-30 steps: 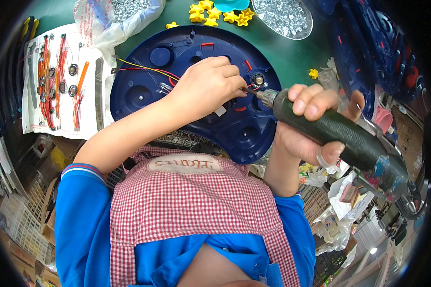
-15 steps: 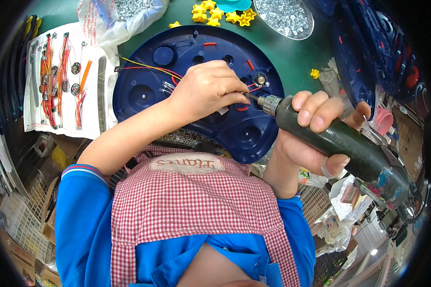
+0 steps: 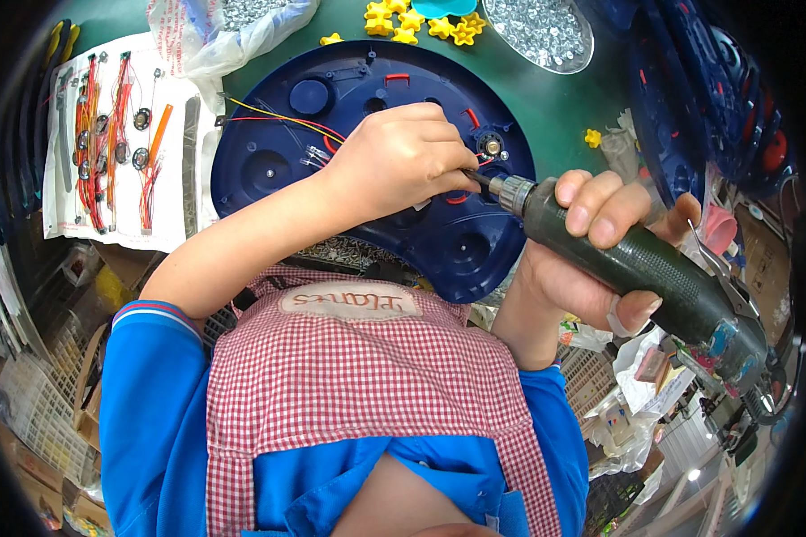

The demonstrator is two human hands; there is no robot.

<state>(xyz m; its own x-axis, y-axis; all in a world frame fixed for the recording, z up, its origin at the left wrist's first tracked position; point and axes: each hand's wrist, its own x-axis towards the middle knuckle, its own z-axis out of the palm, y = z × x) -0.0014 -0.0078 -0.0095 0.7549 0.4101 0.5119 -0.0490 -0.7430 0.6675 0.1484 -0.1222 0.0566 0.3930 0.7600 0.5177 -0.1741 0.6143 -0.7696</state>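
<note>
Near the checked apron (image 3: 358, 367), a dark-blue plastic shell (image 3: 434, 240) lies on the green tabletop (image 3: 555, 116), with yellow star-shaped pieces (image 3: 464, 34) beyond; plastic crates (image 3: 40, 403) stand lower left. The right hand (image 3: 560, 273) wraps firmly round an electric screwdriver (image 3: 658, 268) angled over the shell. The left hand (image 3: 403, 161) arches above it, fingertips bunched at the bit (image 3: 480, 177); whether they pinch anything cannot be told. The screwdriver's rear end blurs into the dark rim.
</note>
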